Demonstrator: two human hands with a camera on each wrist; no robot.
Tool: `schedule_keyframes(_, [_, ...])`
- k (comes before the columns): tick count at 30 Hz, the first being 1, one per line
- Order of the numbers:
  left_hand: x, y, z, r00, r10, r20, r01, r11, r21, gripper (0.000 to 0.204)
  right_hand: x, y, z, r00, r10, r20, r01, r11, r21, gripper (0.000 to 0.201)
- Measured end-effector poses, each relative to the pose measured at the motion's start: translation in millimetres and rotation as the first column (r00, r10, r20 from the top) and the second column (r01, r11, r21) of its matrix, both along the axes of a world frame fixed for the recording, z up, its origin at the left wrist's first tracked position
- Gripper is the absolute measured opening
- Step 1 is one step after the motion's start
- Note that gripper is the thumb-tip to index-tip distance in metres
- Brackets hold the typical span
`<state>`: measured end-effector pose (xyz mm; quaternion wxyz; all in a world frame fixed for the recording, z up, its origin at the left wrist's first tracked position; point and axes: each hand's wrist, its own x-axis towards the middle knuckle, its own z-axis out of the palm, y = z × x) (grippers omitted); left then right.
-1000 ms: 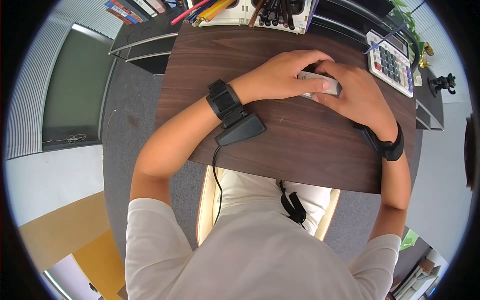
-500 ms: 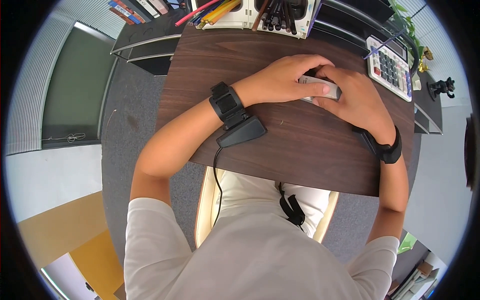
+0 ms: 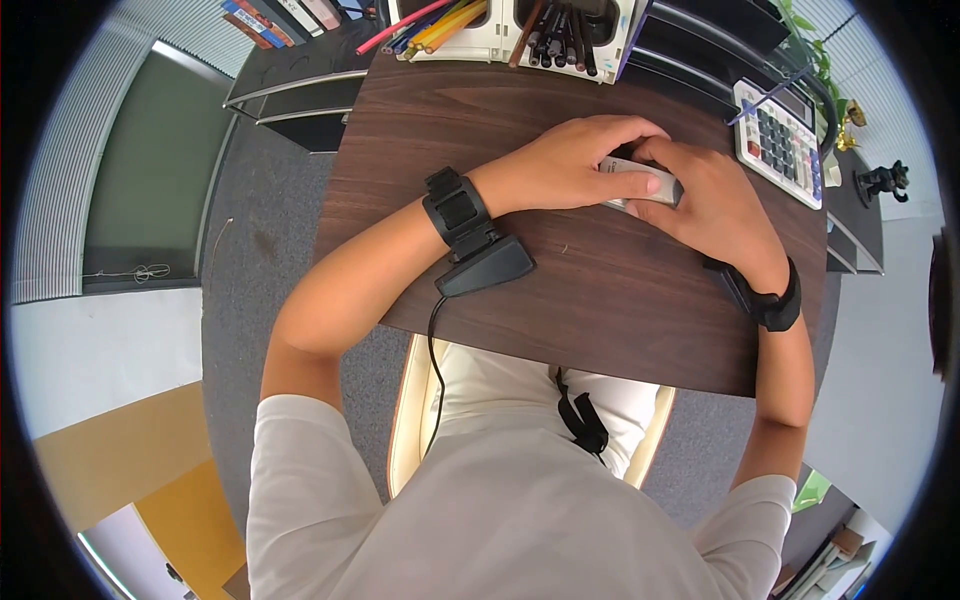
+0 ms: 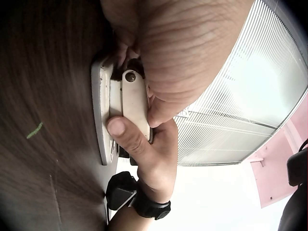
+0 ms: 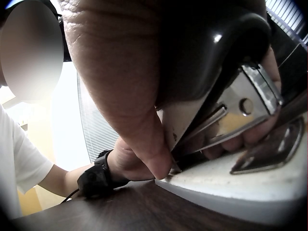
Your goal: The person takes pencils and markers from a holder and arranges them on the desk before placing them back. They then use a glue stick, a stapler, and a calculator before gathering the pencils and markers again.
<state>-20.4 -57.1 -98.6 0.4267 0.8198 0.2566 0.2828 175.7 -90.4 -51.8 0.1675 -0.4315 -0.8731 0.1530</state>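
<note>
A pale stapler (image 3: 618, 166) with a dark front end stands on the dark wooden desk (image 3: 590, 290), with both hands around it. My left hand (image 3: 560, 165) grips its rear part, thumb laid along the near side. From the other end my right hand (image 3: 715, 195) holds the stapler, its thumb (image 4: 117, 126) against the side in the left wrist view. The pivot pin (image 4: 130, 76) shows there too. Up close in the right wrist view, the metal staple channel (image 5: 245, 107) sits raised over the white base (image 5: 226, 180). Several fingertips are hidden behind the stapler.
A white calculator (image 3: 780, 145) lies at the desk's right. Pencils and pens (image 3: 560, 40) stand in a white holder (image 3: 500, 35) at the back. Books (image 3: 270, 20) are at the far left. A cable (image 3: 432, 350) hangs from the left wrist camera (image 3: 490, 265).
The head view has tilted slightly, so desk and hands appear a little lower. Both hands keep the same hold on the stapler.
</note>
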Motion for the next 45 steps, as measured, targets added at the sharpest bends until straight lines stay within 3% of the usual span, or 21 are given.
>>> schedule_keyframes(45, [0.0,-0.4,2.5,1.000,-0.005,-0.011,0.005,1.000,0.005,0.056,-0.5,-0.5,1.9,1.000,-0.017,0.014,0.017,1.000,-0.008,0.032])
